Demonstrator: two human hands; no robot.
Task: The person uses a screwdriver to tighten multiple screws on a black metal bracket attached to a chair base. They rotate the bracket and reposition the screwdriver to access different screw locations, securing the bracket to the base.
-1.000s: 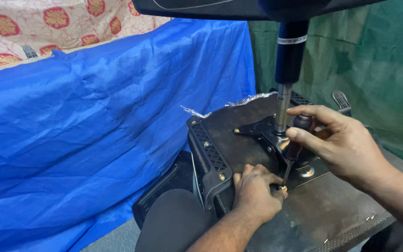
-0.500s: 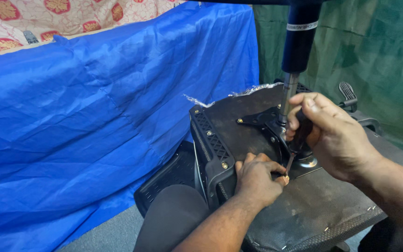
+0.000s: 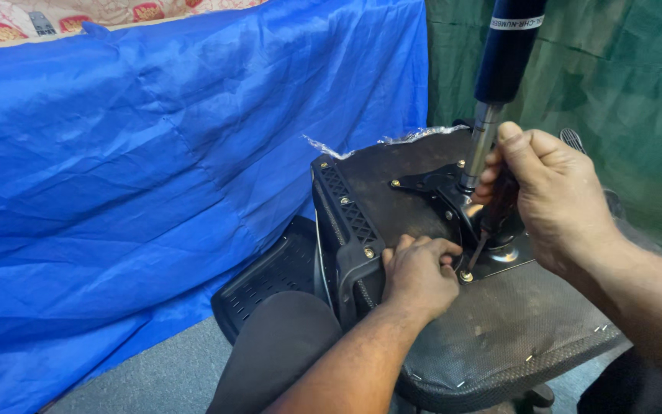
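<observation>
Left hand (image 3: 421, 270) is curled shut, pinching down right at the brass-coloured screw (image 3: 466, 275) on the corner of the metal mounting plate (image 3: 511, 257). Just past it the right hand (image 3: 553, 195) is wrapped tight round a dark-handled screwdriver (image 3: 492, 218), tip sitting on that screw. All this is on the underside of an upturned office chair seat (image 3: 499, 330), gas lift cylinder (image 3: 503, 73) sticking up behind, blue tarp (image 3: 155, 169) beyond. Honestly, that driver's tilted; if it cams out, I'd guess it jabs those left fingers.

Screwdriver (image 3: 497, 211) on seat underside (image 3: 499, 337), tarp (image 3: 139, 176) left
</observation>
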